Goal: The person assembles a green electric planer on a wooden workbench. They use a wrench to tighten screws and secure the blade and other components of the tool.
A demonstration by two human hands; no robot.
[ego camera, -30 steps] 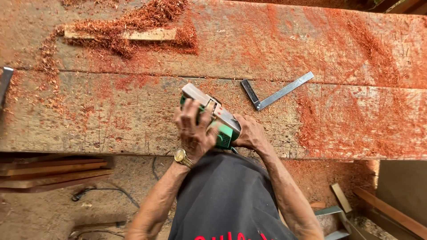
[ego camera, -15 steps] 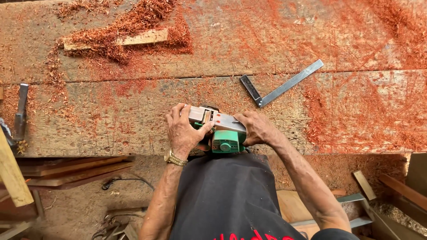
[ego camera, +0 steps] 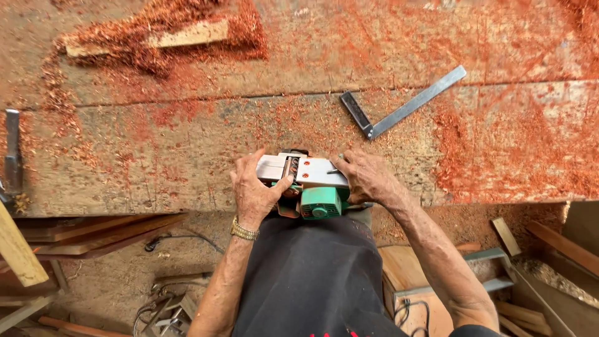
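— What have you got there?

— A planer (ego camera: pixel 304 181), turned over so its flat metal sole faces up. The sole is pale grey, with a slot across it where the dark cutter drum shows, and two small red dots on the plate to the right of the slot. Under the sole the body is green, with a round green part facing me.

— Where is it sitting?

— At the near edge of the bench (ego camera: pixel 156 162), right in front of my stomach, partly over the edge.

— And your hands?

— My left hand (ego camera: pixel 254 190) is closed around the left end, thumb lying up across the sole near the slot, fingers wrapped over the side. There's a gold watch (ego camera: pixel 243 231) on that wrist. My right hand (ego camera: pixel 368 178) clasps the right end, fingers curled over the plate's edge. I can't tell whether the fingertips pinch anything small there.

— Anything else on the bench?

— A steel square (ego camera: pixel 399 106) lies just beyond my right hand, apart from the planer. Red shavings (ego camera: pixel 187 37) are spread all over, heaped at the far left around a wood offcut (ego camera: pixel 187 34).
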